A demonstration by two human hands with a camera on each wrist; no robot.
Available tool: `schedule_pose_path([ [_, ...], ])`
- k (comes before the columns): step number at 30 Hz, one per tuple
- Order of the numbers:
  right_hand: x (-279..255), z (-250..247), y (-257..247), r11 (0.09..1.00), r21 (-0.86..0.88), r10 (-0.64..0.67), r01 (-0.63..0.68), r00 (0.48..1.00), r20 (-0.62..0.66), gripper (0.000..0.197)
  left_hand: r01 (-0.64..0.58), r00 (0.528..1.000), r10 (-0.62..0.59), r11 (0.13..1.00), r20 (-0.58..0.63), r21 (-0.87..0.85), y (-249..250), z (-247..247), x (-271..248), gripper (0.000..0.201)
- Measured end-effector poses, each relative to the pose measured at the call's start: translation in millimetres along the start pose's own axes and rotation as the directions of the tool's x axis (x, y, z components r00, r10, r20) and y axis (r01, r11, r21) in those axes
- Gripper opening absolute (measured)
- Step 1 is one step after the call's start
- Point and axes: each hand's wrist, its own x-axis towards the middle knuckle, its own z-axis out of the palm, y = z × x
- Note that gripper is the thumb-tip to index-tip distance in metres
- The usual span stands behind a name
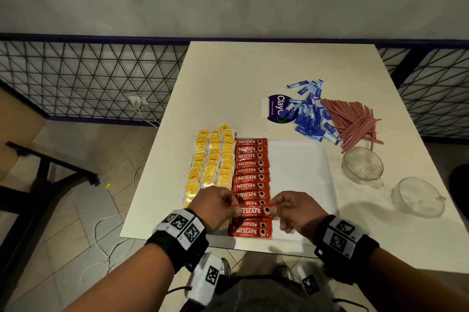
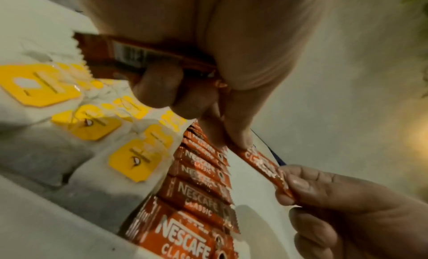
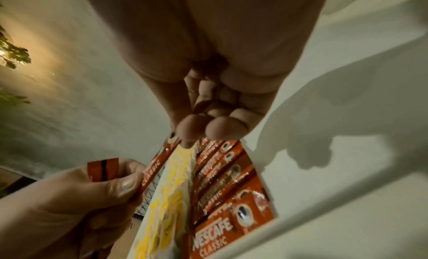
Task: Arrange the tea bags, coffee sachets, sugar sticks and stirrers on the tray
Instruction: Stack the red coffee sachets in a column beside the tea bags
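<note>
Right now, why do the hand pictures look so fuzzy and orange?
Both wrist views are dim and warm-tinted, with motion blur smearing the coffee sachet near the hands; the right wrist view shows a hard hand shadow on the tray; the head view is sharper, edges bent.

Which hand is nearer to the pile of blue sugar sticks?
Right. The right hand pinches a coffee sachet at the tray's near edge, on the same side as the sugar sticks far up the table; the left hand holds the sachet's opposite end, farther away.
</note>
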Motion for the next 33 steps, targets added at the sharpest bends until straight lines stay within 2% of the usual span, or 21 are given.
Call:
schedule_pose_path([
  [2,4.0,1.4,9.5,0.996,-0.069,0.048,-0.049,0.999,-0.008,0.002,-0.007,1.0,0.004,0.995,0.022,0.098,2.5,3.6,0.5,0.005],
  [5,8.6,3.7,20.2,0.991,-0.087,0.099,-0.1,0.995,-0.02,0.005,-0.018,1.0,0.017,0.973,0.007,0.228,3.4,5.5,0.1,0.017],
  [9,11.6,5.2,30.1,0.987,-0.051,0.155,-0.155,0.988,-0.01,0.007,0.026,0.996,-0.005,0.972,-0.09,0.233,-5.2,-1.6,1.3,0.02],
  [15,15.0,8.3,37.6,0.977,-0.053,0.209,-0.208,0.978,0.013,0.009,0.05,0.992,-0.018,0.965,-0.127,0.256,-17.6,-11.4,-1.9,0.021],
  [23,22.1,11.5,42.5,0.966,-0.159,0.194,-0.204,0.978,-0.075,0.023,0.059,0.989,-0.026,0.972,-0.144,0.229,-19.5,-13.4,-11.1,0.021],
  [33,24.8,17.3,39.0,0.95,-0.217,0.201,-0.224,0.972,-0.125,0.023,0.07,0.988,-0.04,0.977,-0.151,0.201,-21.6,-13.9,-12.5,0.023],
])
